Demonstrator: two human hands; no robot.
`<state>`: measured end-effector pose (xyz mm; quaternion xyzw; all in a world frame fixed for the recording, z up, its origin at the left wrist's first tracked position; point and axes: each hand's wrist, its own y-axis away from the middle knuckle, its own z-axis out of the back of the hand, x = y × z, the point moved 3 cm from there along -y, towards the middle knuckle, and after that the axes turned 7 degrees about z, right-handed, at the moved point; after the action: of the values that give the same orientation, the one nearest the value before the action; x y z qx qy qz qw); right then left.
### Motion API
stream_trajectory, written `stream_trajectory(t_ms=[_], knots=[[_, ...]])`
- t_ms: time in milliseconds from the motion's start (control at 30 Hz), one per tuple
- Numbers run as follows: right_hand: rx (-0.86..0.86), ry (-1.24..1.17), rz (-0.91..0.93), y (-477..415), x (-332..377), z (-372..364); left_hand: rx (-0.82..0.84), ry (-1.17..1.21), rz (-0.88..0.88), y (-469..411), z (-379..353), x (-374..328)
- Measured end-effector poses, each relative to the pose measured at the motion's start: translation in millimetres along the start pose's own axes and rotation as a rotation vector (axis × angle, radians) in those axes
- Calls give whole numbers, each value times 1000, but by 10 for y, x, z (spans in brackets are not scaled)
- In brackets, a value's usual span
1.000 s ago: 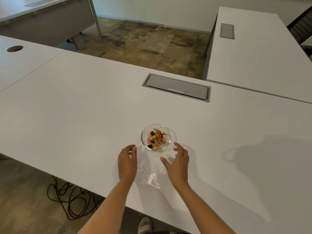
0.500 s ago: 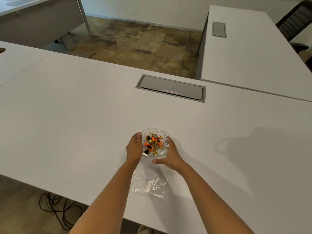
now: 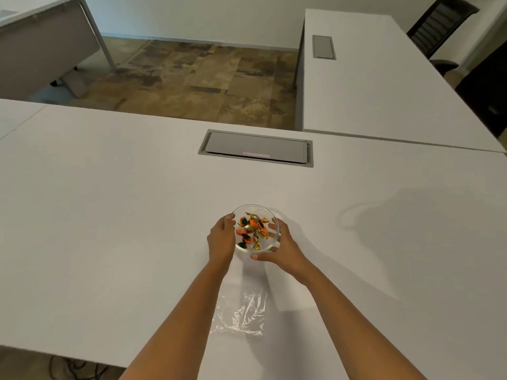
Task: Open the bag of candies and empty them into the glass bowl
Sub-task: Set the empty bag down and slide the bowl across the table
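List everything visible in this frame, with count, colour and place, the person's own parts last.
glass bowl: one, clear, on the near desk, between the hands
candies: several, orange, green and gold wrappers, in the bowl
plastic bag: one, clear, flat, nearer than the bowl
cable hatch: one, grey, beyond the bowl
near desk: one, white
right desk: one, white, with a grey hatch
chair: one, dark, top right
left hand: on the bowl's left side
right hand: on its right side

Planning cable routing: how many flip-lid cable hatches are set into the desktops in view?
2: one hatch in the near desk beyond the bowl, another hatch on the right-hand desk. Others may lie out of view.
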<state>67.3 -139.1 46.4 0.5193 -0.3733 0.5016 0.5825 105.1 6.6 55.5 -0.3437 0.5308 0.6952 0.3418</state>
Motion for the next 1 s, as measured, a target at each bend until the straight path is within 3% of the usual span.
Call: stream_trajectory(t_ms=[533,1000], knots=[[-157,-42,-40,72,-9,2026,397,-92,-124,248,-1795,-741],[-147,25,-178,-122,-511,3204,467,-97,-44,182,-3013,-610]])
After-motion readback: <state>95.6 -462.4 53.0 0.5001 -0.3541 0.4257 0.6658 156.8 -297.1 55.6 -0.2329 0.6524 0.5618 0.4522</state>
